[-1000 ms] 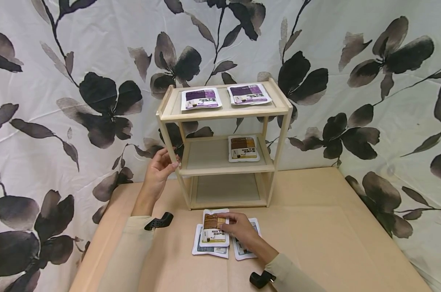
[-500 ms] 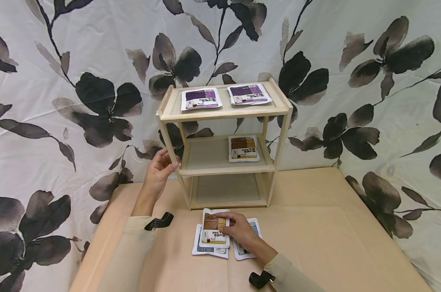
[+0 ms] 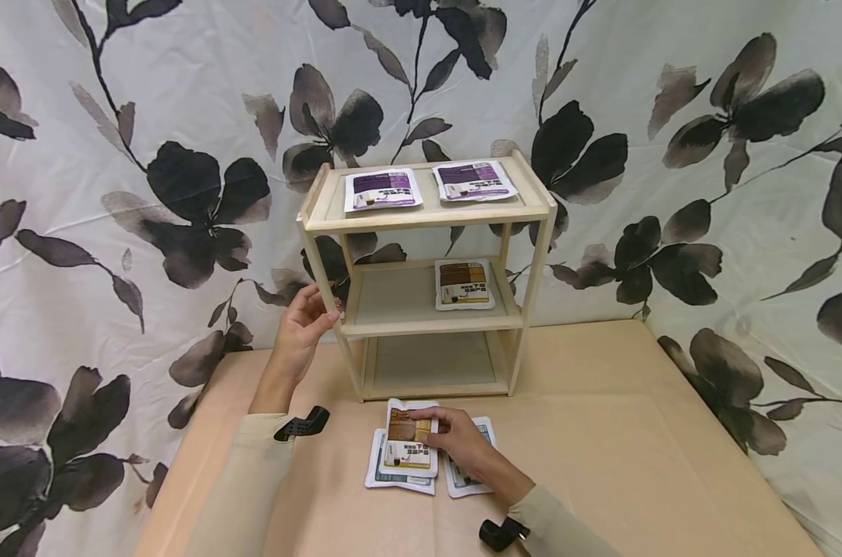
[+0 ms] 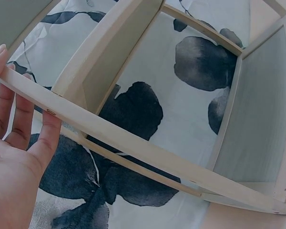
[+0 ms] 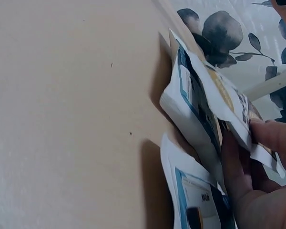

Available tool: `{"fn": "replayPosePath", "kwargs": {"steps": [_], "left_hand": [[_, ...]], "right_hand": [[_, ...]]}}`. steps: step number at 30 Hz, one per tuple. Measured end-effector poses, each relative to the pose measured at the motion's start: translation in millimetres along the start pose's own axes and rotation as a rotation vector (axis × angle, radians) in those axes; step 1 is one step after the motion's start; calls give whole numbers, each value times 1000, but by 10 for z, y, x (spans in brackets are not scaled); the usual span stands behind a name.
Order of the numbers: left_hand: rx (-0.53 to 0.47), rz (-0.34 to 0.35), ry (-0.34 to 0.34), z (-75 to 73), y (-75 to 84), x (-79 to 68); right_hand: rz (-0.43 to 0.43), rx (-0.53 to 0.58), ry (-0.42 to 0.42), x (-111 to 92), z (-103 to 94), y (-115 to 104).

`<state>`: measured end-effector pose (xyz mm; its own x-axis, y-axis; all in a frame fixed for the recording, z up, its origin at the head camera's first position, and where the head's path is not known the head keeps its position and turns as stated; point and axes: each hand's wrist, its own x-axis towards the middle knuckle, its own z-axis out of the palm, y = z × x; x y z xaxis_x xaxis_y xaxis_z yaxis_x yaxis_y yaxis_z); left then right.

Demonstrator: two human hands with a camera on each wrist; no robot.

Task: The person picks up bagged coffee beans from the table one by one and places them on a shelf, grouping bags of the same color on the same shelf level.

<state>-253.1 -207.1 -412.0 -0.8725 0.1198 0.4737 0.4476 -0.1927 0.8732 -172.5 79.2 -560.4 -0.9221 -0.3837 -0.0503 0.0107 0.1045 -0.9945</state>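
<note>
My right hand (image 3: 463, 441) pinches a brown-and-white pouch (image 3: 409, 456) by its right side, thumb on its face and fingers beneath, as the right wrist view shows. Under and beside it lie two blue-and-white pouches, one at the left (image 3: 400, 483) partly covered by the brown pouch, the other (image 5: 198, 198) partly hidden by my hand in the head view. My left hand (image 3: 299, 333) holds the left front post (image 4: 109, 126) of a small wooden shelf (image 3: 431, 328), thumb on one side and fingers on the other.
Two purple-and-white pouches, left (image 3: 382, 190) and right (image 3: 473, 181), lie on the top tier. Another brown pouch (image 3: 464, 285) rests at the right of the middle tier. A tan table (image 3: 637, 449) bears the shelf; a floral cloth (image 3: 463, 85) hangs behind.
Hardly anything differs: the head view shifts slightly, and the held brown pouch's lower edge tips a little. Both hands keep their places.
</note>
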Motion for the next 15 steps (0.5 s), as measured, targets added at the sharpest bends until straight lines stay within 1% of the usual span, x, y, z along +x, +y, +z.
{"fn": "replayPosePath", "kwargs": {"steps": [5,10,13,15], "left_hand": [[-3,1,4,0,5,2],[-11,17,-9,-1,-2,2],[-10,26,-22,-8,-10,2],[-13,32,-22,-12,-14,2]], "right_hand": [[5,3,-37,-15,-64,4],[17,57,-86,-34,-130,-27],[8,47,-104,-43,-164,-65],[-6,14,-108,-53,-184,-104]]}}
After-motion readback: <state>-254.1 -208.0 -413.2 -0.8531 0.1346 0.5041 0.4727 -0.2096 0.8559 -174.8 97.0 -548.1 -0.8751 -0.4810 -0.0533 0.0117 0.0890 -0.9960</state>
